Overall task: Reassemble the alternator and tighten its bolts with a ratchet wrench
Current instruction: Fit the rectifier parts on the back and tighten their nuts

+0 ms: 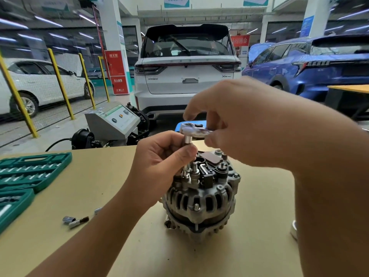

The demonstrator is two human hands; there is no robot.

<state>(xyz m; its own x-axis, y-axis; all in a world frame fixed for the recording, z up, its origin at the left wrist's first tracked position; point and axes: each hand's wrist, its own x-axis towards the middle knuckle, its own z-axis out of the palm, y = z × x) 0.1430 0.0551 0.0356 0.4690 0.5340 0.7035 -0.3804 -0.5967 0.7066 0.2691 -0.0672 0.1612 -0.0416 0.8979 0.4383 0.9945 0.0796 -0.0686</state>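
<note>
Head cam: alternator (201,194) sits upright on the tan bench (99,186), centre of view, rear end facing up, slotted housing toward me.

My right hand (245,124) holds the ratchet wrench (194,130) by its head, above the alternator: fingertips curled over the top, thumb under it. Handle is hidden behind the hand.

My left hand (159,156) pinches the extension and socket (187,143) hanging down from the ratchet head, thumb and fingers closed around the shaft. The lower end runs down to the top of the alternator on its left side, beside a threaded stud. Can't tell if it's seated on a bolt; my fingers block that.

One bolt (196,206) visible on the front of the housing.

Left on the bench: open green socket case (30,172), well apart from the alternator. Loose socket (68,219) and a small bit (78,222) lie near my left forearm.

Beyond the bench: white SUV (187,72), blue car (311,64) to its right, grey test console (113,120).
</note>
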